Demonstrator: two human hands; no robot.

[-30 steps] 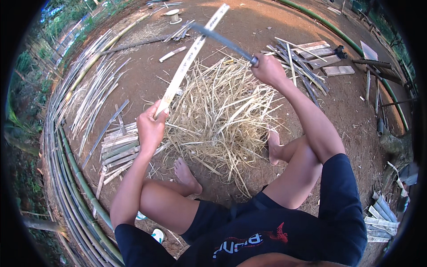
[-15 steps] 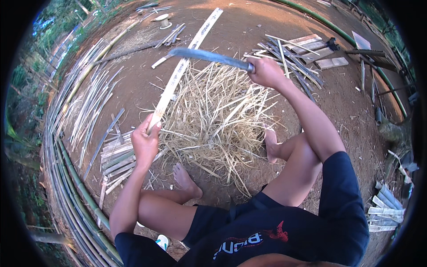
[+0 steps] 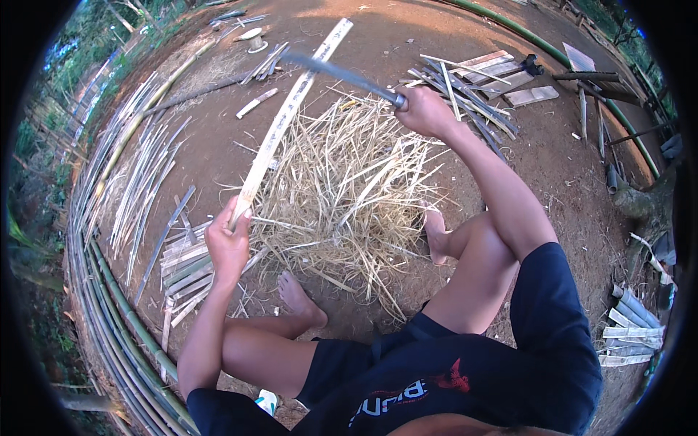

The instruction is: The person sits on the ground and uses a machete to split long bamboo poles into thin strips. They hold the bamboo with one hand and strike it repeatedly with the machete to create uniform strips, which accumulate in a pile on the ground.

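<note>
My left hand [image 3: 230, 236] is closed round the near end of a long, pale split-bamboo strip [image 3: 275, 134], which slants up and away to the right with dark marks along its face. In my right hand [image 3: 427, 112] is the handle of a machete [image 3: 345, 74]. Its long grey blade points left and crosses the strip near the far end; the tip is blurred, and I cannot tell whether blade and strip touch. Below both lies a heap of pale bamboo shavings [image 3: 356, 189] on the ground between my bare feet.
Left of me are stacked split pieces [image 3: 187, 265], thin strips [image 3: 145, 196] and long green bamboo poles [image 3: 123, 312]. More slats and boards [image 3: 487, 76] lie far right, near a long green pole [image 3: 509, 29]. A small round stool-like object [image 3: 254, 40] stands far left.
The machete blade has moved slightly up along the strip and its tip has blurred. The strip and both hands have shifted a little left in view.
</note>
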